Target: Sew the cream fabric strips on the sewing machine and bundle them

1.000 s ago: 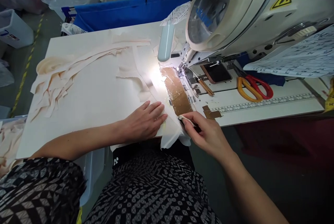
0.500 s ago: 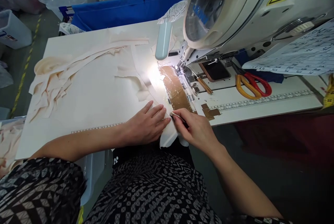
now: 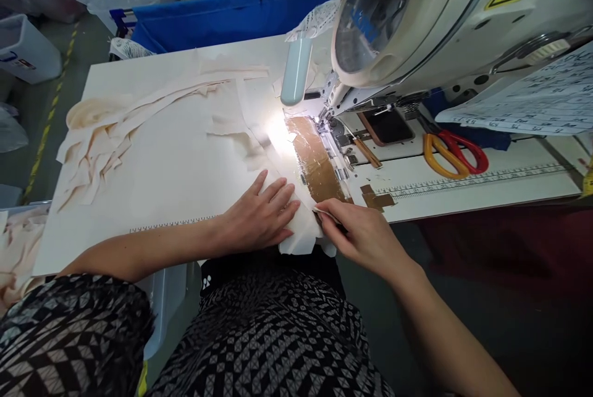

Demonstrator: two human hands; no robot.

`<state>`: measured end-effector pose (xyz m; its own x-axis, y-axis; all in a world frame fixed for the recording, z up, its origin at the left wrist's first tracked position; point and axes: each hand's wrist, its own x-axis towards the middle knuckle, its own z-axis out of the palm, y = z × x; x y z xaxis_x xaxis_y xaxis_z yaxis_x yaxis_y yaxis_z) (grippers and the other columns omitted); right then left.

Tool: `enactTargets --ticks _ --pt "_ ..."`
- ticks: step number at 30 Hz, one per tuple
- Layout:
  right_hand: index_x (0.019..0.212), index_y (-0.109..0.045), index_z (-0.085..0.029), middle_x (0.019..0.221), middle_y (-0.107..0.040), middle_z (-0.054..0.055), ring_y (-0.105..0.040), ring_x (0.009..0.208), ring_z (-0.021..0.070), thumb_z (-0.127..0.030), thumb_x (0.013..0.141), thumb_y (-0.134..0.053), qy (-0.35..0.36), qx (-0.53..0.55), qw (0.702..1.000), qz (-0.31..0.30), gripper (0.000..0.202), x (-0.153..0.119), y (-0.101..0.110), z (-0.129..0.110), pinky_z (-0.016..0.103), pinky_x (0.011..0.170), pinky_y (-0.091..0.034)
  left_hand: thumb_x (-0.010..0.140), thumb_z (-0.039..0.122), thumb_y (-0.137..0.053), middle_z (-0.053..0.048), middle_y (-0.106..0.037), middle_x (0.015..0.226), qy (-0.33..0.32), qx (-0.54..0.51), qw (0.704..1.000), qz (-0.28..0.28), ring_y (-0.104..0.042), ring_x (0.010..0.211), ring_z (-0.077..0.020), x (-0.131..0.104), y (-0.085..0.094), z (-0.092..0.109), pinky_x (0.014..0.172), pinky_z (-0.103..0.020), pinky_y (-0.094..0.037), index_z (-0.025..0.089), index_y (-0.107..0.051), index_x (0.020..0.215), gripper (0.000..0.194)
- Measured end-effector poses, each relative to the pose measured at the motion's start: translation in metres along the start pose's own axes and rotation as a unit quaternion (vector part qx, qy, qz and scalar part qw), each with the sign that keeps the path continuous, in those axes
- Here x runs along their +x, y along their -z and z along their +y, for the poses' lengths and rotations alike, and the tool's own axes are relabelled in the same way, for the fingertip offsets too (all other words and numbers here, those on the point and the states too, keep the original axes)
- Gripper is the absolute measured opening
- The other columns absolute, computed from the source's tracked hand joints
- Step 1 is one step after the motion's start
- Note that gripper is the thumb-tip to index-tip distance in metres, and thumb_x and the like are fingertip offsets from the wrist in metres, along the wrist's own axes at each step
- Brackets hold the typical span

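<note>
My left hand (image 3: pixel 262 215) lies flat with its fingers spread on a pale cream fabric piece (image 3: pixel 299 233) at the front edge of the table. Just to its right, my right hand (image 3: pixel 359 230) is closed, thumb and forefinger pinching the edge of the same fabric. Something dark shows beneath those fingers, too hidden to name. The fabric's lower end hangs over the table edge near my lap. Beyond my hands stands a sewing machine (image 3: pixel 445 20), its lamp shining on the cloth beside the brown-taped plate (image 3: pixel 317 162).
Cream fabric strips (image 3: pixel 104 144) lie heaped on the left of the white table (image 3: pixel 171 181). On the right are scissors (image 3: pixel 451 153) with red and yellow handles, a phone (image 3: pixel 386 125) and a wooden-handled tool (image 3: pixel 367 153). A blue cloth bin (image 3: pixel 208 20) stands behind the table.
My right hand has shifted slightly right along with the fabric edge, away from my left hand. My left fingers have spread a little more. The whole view has shifted slightly.
</note>
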<state>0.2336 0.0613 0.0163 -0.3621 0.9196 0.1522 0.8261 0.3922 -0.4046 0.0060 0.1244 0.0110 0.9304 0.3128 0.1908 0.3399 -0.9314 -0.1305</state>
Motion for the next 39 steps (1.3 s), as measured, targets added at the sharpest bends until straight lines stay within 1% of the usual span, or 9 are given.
enactTargets --ticks 4,7,10,14,18,24,29,32,39 --pt "0.088 -0.055 -0.022 0.07 -0.066 0.002 -0.059 0.058 0.016 -0.024 0.096 -0.041 -0.027 0.007 0.999 0.029 0.016 0.02 -0.009 -0.003 0.028 0.055 -0.038 0.098 0.022 -0.049 -0.019 -0.056 0.137 0.033 0.016 0.999 -0.025 -0.048 0.132 -0.0337 0.002 0.003 -0.02 0.108 -0.06 -0.035 0.008 -0.058 0.128 0.034" --pt "0.088 -0.055 -0.022 0.07 -0.066 0.002 -0.056 0.055 0.015 -0.025 0.096 -0.042 -0.04 0.027 0.998 0.037 0.015 0.028 -0.012 -0.006 0.028 0.054 -0.037 0.101 0.015 -0.042 -0.014 -0.057 0.138 0.008 -0.005 1.0 -0.027 -0.046 0.135 -0.0262 0.002 0.004 -0.027 0.113 -0.052 -0.035 0.011 -0.055 0.131 0.034" --pt "0.09 -0.055 -0.022 0.068 -0.065 0.0 -0.055 0.052 0.0134 -0.027 0.096 -0.043 -0.064 0.061 0.995 0.047 0.015 0.027 -0.012 -0.008 0.026 0.052 -0.036 0.099 0.016 -0.044 -0.011 -0.059 0.136 -0.025 -0.04 0.999 -0.023 -0.048 0.133 -0.0228 0.0 0.002 -0.023 0.114 -0.046 -0.035 0.013 -0.056 0.131 0.034" --pt "0.092 -0.056 -0.021 0.065 -0.063 -0.001 -0.056 0.053 0.0133 -0.028 0.096 -0.045 -0.09 0.084 0.989 0.08 0.014 0.025 -0.015 -0.009 0.025 0.051 -0.037 0.097 0.022 -0.049 -0.014 -0.06 0.134 -0.027 -0.045 0.999 -0.011 -0.051 0.129 -0.0267 -0.002 -0.003 -0.015 0.113 -0.05 -0.036 0.01 -0.058 0.129 0.035" --pt "0.09 -0.055 -0.022 0.066 -0.064 0.0 -0.057 0.054 0.0133 -0.027 0.095 -0.045 -0.085 0.08 0.99 0.079 0.013 0.029 -0.018 -0.009 0.025 0.051 -0.037 0.097 0.024 -0.047 -0.015 -0.06 0.133 -0.03 -0.039 0.999 0.008 -0.051 0.128 -0.0277 -0.003 -0.005 -0.014 0.111 -0.052 -0.038 0.009 -0.058 0.129 0.036" --pt "0.086 -0.054 -0.022 0.064 -0.062 -0.001 -0.054 0.051 0.0133 -0.027 0.096 -0.044 -0.067 0.051 0.995 0.056 0.015 0.033 -0.016 -0.009 0.026 0.051 -0.036 0.098 0.025 -0.045 -0.015 -0.061 0.132 -0.026 -0.032 0.999 0.011 -0.052 0.126 -0.0277 -0.001 -0.004 -0.013 0.109 -0.052 -0.039 0.01 -0.059 0.127 0.036" --pt "0.08 -0.053 -0.023 0.061 -0.061 -0.001 -0.052 0.049 0.0138 -0.024 0.093 -0.045 -0.035 0.03 0.999 -0.006 0.015 0.027 -0.001 -0.006 0.027 0.051 -0.033 0.101 0.034 -0.044 -0.015 -0.06 0.132 -0.011 -0.029 0.999 -0.011 -0.052 0.125 -0.0283 0.001 0.001 -0.009 0.108 -0.051 -0.038 0.01 -0.06 0.126 0.039" --pt "0.081 -0.054 -0.024 0.059 -0.059 -0.003 -0.053 0.049 0.0133 -0.026 0.094 -0.045 -0.055 0.067 0.996 -0.028 0.015 0.02 0.008 -0.003 0.026 0.049 -0.033 0.099 0.039 -0.047 -0.017 -0.058 0.134 -0.013 -0.023 1.0 -0.017 -0.051 0.126 -0.0308 0.001 0.0 -0.007 0.107 -0.052 -0.038 0.009 -0.059 0.128 0.043" --pt "0.092 -0.056 -0.022 0.069 -0.066 0.0 -0.058 0.055 0.014 -0.028 0.096 -0.046 -0.112 0.104 0.987 0.054 0.013 0.012 -0.008 -0.009 0.026 0.05 -0.038 0.096 0.034 -0.051 -0.018 -0.057 0.134 -0.012 -0.024 1.0 -0.004 -0.051 0.126 -0.0326 -0.001 -0.004 -0.004 0.107 -0.053 -0.037 0.013 -0.056 0.131 0.041"
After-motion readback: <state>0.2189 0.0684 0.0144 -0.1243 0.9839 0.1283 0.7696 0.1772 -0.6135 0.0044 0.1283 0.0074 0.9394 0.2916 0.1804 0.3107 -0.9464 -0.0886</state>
